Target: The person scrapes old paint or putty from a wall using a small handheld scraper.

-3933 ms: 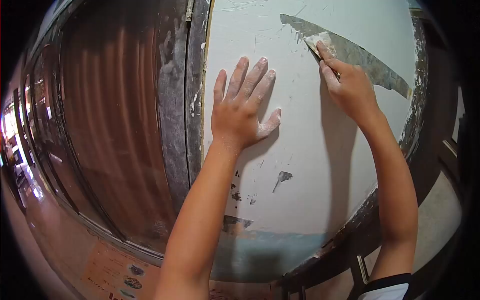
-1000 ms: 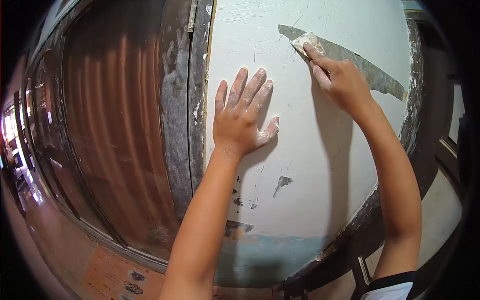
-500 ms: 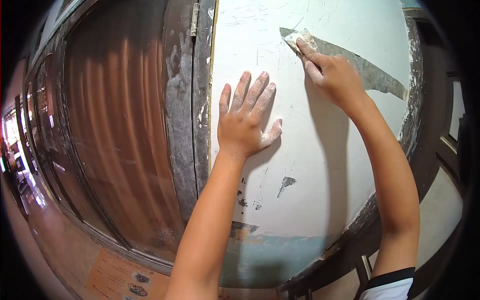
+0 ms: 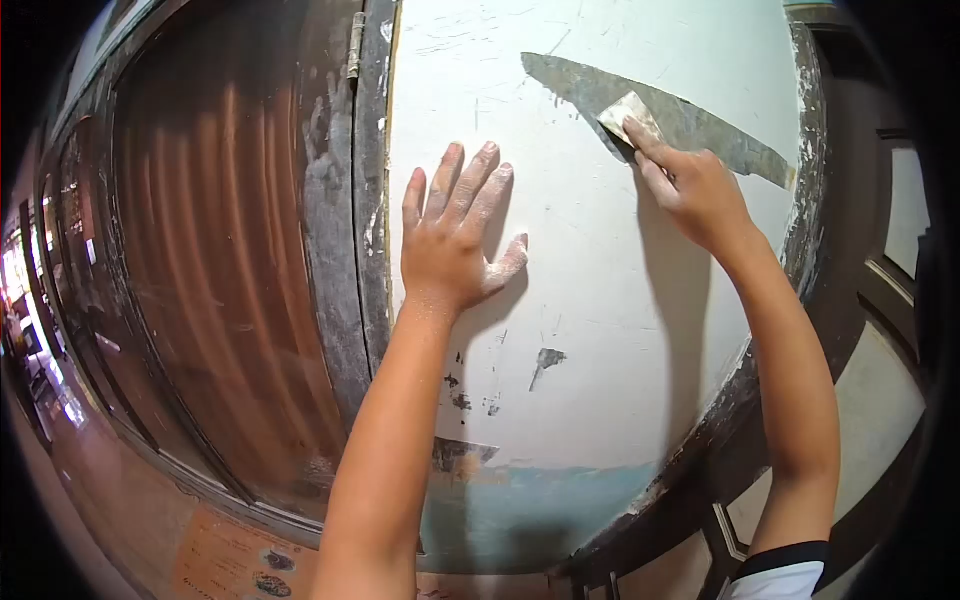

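Observation:
My left hand (image 4: 455,235) rests on the white painted panel (image 4: 590,280), fingers spread and dusted white. Up at the right, my right hand (image 4: 700,195) is closed on a small flat piece (image 4: 632,115), whitish on top with a dark edge below. Whether it is folded sandpaper or a scraper I cannot make out. It lies against a long grey bare patch (image 4: 690,125) in the paint, near the patch's lower left edge. White dust coats the right fingertips too.
A dark wooden frame with a metal hinge (image 4: 355,45) runs along the panel's left, beside glass with a brown curtain (image 4: 215,250) behind it. Smaller chipped spots (image 4: 547,362) and a bluish-green band (image 4: 570,505) mark the lower panel. A worn dark frame (image 4: 810,130) edges the right.
My right hand has moved the flat piece right and down from the grey patch's left tip. My left hand stays at the same spot on the panel while the view shifts slightly.

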{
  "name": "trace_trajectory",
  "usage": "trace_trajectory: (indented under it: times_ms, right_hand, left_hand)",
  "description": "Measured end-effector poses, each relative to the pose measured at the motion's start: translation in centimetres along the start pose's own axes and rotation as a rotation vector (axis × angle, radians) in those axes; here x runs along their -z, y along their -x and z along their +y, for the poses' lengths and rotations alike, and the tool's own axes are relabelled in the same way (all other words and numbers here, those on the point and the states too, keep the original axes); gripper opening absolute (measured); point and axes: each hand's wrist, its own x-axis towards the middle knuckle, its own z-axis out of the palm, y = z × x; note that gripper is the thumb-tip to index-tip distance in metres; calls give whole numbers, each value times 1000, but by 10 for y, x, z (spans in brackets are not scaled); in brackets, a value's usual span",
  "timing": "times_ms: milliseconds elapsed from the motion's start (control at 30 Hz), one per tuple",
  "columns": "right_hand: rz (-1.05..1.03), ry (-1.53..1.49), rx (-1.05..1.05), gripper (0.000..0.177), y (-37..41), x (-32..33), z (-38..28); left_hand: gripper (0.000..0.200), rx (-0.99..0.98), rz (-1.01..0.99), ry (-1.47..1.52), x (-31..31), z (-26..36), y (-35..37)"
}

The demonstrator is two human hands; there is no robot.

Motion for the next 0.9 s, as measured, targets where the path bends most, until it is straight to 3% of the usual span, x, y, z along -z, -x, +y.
trace_trajectory:
  times_ms: [533, 900]
  right_hand:
    - [-28, -42, 125, 56, 36, -21, 50]
    - [-19, -34, 147, 54, 33, -22, 39]
  left_hand:
    - [76, -13, 17, -2, 0, 0, -2]
    - [77, -5, 24, 4, -2, 1, -1]
